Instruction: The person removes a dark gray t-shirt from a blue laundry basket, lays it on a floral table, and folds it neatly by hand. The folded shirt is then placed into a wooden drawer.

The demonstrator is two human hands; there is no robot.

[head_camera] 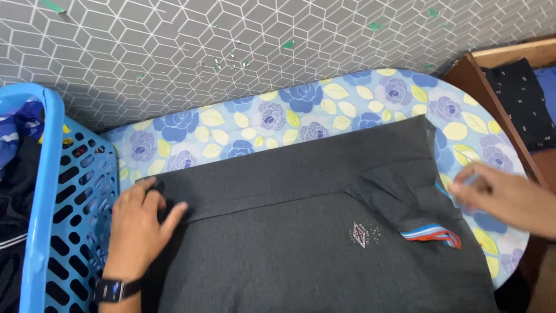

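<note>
Floral ironing board (272, 116) against a grey patterned wall, carrying a dark grey shirt (301, 243) spread flat: left hand (139, 223) presses open-palmed on its left edge to pin it, blurred right hand (504, 197) hovers loosely open by the striped collar (431, 235); blue basket (63, 191) at left.

Two bare hands, no sleeves visible. Left hand (139, 223) wears black smartwatch (114, 288) on wrist; right hand (501, 197) bare.
</note>
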